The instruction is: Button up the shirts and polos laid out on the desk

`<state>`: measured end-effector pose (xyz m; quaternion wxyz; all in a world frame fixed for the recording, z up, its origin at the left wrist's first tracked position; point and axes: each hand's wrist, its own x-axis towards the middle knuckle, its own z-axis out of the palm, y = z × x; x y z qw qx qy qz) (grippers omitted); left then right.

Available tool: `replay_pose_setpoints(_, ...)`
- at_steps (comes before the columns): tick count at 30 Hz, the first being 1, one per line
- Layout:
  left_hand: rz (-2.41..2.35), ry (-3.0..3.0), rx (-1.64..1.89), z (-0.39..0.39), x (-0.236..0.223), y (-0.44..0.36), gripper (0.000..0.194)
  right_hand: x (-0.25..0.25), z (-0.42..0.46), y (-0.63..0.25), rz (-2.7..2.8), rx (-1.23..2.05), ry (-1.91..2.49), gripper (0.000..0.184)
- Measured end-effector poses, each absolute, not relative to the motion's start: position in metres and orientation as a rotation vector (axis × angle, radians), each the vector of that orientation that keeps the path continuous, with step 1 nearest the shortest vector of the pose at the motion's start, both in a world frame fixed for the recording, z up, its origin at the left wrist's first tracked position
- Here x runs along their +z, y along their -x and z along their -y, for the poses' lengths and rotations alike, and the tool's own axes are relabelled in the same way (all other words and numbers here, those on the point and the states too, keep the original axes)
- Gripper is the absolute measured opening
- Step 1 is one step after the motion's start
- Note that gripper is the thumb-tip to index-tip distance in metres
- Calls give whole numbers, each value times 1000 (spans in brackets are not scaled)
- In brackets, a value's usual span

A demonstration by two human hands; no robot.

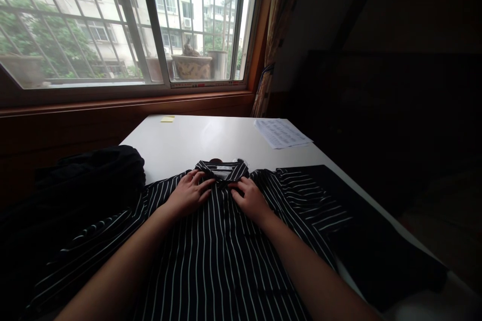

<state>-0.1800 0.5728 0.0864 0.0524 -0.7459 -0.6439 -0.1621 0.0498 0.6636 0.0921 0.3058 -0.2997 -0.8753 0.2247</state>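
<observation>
A dark shirt with thin white stripes [205, 256] lies spread front side up, its collar [240, 170] toward the far side and its sleeves out to both sides. My left hand [190, 193] rests on the shirt beside the left part of the collar, fingers apart. On the other side, my right hand [251, 199] touches the cloth just below the collar, with its fingers loosely bent and apart. A pale label [225, 167] shows inside the neck opening. Small round items behind the collar are partly hidden.
The shirt lies on a white table [203, 133]. A dark heap of cloth [94, 175] is at the left, and dark folded cloth [376, 246] lies under the right sleeve. Printed papers [282, 133] and a yellow note [167, 119] lie at the back, below a barred window [196, 20].
</observation>
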Motion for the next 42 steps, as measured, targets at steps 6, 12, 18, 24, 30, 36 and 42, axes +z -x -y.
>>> replay_pose_setpoints(6, 2023, 2203, -442, -573, 86, 178, 49, 85, -665, -51, 2452, 397, 911, 31)
replay_pose_setpoints(12, 2100, 2118, -476, -575, 77, 182, 51, 81, -661, -55, 2571, 351, 973, 51)
replay_pose_setpoints(18, 2163, 2055, -447, -574, 77, 186, 48, 86, -657, -54, 2625, 330, 980, 57)
replay_pose_setpoints(24, 2340, 2006, -232, -572, 88, 188, 56, 92, -653, -51, 2709, 318, 1101, 64)
replay_pose_setpoints(30, 2393, 1996, -183, -572, 90, 188, 59, 90, -652, -51, 2697, 286, 1144, 69)
replay_pose_setpoints(36, 2379, 1987, -190, -573, 89, 192, 59, 86, -657, -52, 2679, 249, 1176, 68)
replay_pose_setpoints(42, 2282, 2050, -148, -567, 95, 198, 43, 85, -662, -52, 2654, 218, 1200, 67)
